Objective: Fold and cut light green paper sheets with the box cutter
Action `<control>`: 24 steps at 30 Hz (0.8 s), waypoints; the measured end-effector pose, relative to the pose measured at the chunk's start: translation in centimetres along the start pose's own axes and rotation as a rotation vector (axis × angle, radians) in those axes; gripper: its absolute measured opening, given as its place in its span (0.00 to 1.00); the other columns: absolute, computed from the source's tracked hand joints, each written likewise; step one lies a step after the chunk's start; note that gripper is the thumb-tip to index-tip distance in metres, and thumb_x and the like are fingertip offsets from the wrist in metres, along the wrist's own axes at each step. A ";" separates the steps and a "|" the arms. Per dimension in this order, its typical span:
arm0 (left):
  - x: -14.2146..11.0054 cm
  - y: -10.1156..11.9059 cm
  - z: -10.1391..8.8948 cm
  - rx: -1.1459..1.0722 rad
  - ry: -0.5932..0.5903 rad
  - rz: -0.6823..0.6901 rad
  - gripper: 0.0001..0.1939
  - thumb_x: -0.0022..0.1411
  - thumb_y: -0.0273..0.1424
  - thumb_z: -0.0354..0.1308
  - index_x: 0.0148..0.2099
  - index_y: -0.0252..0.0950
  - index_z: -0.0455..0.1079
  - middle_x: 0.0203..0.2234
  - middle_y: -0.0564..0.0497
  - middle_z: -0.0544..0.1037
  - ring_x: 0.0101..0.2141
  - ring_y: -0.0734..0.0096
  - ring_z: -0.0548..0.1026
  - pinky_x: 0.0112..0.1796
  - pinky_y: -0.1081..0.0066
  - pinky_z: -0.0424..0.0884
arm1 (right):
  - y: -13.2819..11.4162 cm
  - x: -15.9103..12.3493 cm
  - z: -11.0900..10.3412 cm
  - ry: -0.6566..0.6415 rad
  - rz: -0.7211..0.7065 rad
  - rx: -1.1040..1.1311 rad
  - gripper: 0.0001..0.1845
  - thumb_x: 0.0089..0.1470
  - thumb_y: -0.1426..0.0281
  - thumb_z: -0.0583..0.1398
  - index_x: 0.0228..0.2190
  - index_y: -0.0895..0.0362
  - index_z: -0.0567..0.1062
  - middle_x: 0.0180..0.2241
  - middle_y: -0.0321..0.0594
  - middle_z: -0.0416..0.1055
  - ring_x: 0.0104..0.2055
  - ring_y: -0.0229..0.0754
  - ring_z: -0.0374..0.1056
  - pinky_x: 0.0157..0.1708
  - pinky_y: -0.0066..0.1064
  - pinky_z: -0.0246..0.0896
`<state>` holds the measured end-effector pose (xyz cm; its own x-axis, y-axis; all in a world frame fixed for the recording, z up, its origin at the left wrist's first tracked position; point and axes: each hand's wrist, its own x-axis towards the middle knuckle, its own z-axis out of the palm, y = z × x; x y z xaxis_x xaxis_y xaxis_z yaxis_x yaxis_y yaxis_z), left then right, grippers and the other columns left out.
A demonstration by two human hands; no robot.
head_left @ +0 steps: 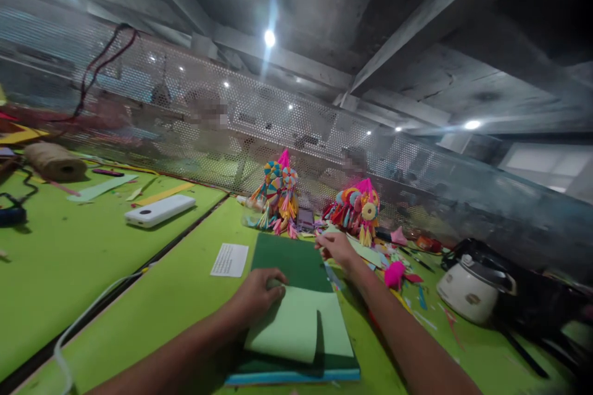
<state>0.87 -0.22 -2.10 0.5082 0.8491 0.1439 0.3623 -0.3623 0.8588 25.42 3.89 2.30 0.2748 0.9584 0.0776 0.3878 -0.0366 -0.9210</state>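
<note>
A stack of coloured paper sheets (287,262) lies on the green table (176,296) in front of me, dark green on top with a blue sheet at the bottom. A light green sheet (299,327) curls up from its near half. My left hand (257,293) is closed on the far left edge of that light green sheet. My right hand (336,248) rests at the stack's far right corner, fingers bent together and pinching at the edge of a sheet there.
Two colourful paper tassel ornaments (278,197) (356,208) stand behind the stack before a perforated metal screen (185,117). A white note (230,259), white power bank (160,210), twine roll (54,162), paper scraps (403,274) and a white rice cooker (472,287) lie around.
</note>
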 end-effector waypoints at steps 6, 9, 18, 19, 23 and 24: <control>0.2 0.8 -1.2 0.010 0.093 0.094 0.18 0.48 0.38 0.52 0.37 0.31 0.75 0.24 0.51 0.74 0.28 0.65 0.69 0.30 0.70 0.64 | -0.3 -9.7 2.4 -0.264 -0.316 -0.006 0.18 0.50 0.59 0.62 0.38 0.59 0.78 0.32 0.40 0.75 0.32 0.38 0.68 0.30 0.27 0.63; 0.4 1.0 -1.4 0.030 0.129 0.104 0.19 0.48 0.39 0.53 0.37 0.32 0.75 0.22 0.52 0.73 0.26 0.66 0.69 0.27 0.71 0.63 | 0.3 -11.5 3.2 -0.184 -0.299 0.028 0.18 0.48 0.61 0.63 0.36 0.61 0.78 0.22 0.34 0.70 0.24 0.34 0.63 0.25 0.27 0.59; 1.2 1.1 -1.6 0.034 0.036 0.070 0.26 0.46 0.45 0.55 0.41 0.31 0.77 0.21 0.51 0.74 0.23 0.67 0.67 0.24 0.72 0.60 | 1.2 -10.8 3.7 -0.090 -0.252 0.147 0.13 0.42 0.69 0.62 0.31 0.62 0.78 0.17 0.29 0.62 0.19 0.31 0.53 0.20 0.24 0.48; 1.2 1.2 -1.8 0.052 0.032 0.085 0.26 0.46 0.45 0.55 0.40 0.31 0.77 0.23 0.50 0.76 0.24 0.67 0.68 0.25 0.72 0.61 | 1.3 -10.7 3.7 -0.090 -0.264 0.145 0.13 0.42 0.69 0.62 0.31 0.62 0.78 0.17 0.29 0.62 0.19 0.31 0.52 0.21 0.24 0.48; 1.2 1.6 -2.3 0.096 0.016 0.104 0.25 0.46 0.46 0.56 0.38 0.32 0.79 0.29 0.47 0.80 0.30 0.62 0.73 0.30 0.70 0.65 | 1.4 -10.7 3.8 -0.102 -0.307 0.120 0.13 0.43 0.69 0.61 0.32 0.62 0.79 0.18 0.30 0.63 0.21 0.31 0.53 0.22 0.24 0.48; 1.2 1.7 -2.3 0.101 0.011 0.108 0.25 0.46 0.45 0.56 0.38 0.32 0.79 0.30 0.47 0.80 0.31 0.61 0.73 0.32 0.70 0.66 | 1.4 -10.8 3.8 -0.101 -0.315 0.108 0.13 0.43 0.69 0.61 0.32 0.62 0.79 0.18 0.31 0.63 0.21 0.31 0.53 0.22 0.24 0.48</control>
<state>0.25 1.09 0.66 0.5404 0.8068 0.2388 0.3826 -0.4884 0.7843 19.66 -5.41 -1.32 0.0658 0.9413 0.3310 0.3430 0.2902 -0.8934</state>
